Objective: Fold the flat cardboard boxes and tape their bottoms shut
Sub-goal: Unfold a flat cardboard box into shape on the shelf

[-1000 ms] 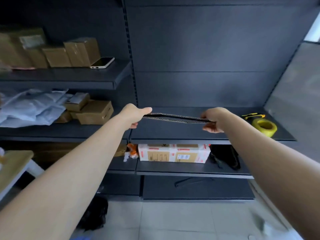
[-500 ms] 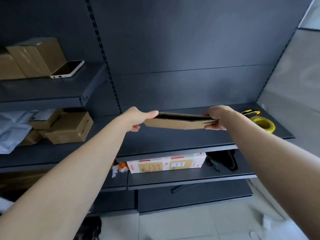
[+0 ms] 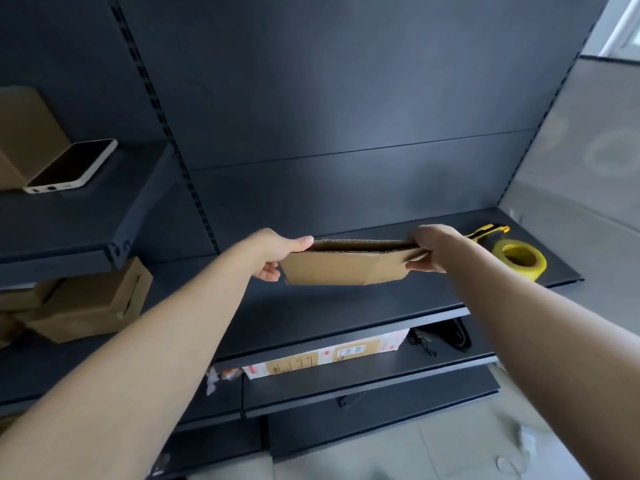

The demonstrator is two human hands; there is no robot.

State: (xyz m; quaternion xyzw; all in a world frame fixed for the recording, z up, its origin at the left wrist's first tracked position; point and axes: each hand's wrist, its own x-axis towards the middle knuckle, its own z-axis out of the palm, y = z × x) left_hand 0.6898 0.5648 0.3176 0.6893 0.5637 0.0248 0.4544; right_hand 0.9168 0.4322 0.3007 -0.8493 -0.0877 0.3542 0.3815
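We see dark metal shelving [image 3: 346, 98] filling the view, with a long middle shelf [image 3: 346, 306] running under both arms. Next down in size, folded brown boxes [image 3: 86, 306] sit at the left end of that shelf, and 1 more brown box [image 3: 20, 133] stands on the upper-left shelf. A printed carton [image 3: 329, 358] lies on the lower shelf, a black bag [image 3: 446, 334] just beside its right end. The flat cardboard box [image 3: 346, 263] is held in the air above the middle shelf, between the 2 hands, long edge up and the top edge slightly parted so the corrugation shows. Left hand [image 3: 273, 252] pinches the box's left end, thumb on top, fingers curled under. Right hand [image 3: 433, 249] pinches the right end, thumb on the near face, the other fingers hidden behind. A yellow tape roll [image 3: 519, 259] lies on the middle shelf right of the right hand, near but apart. A white-edged phone [image 3: 72, 166] leans against the upper-left box. A yellow-handled tool [image 3: 488, 230] lies just behind the roll; we cannot tell what kind.
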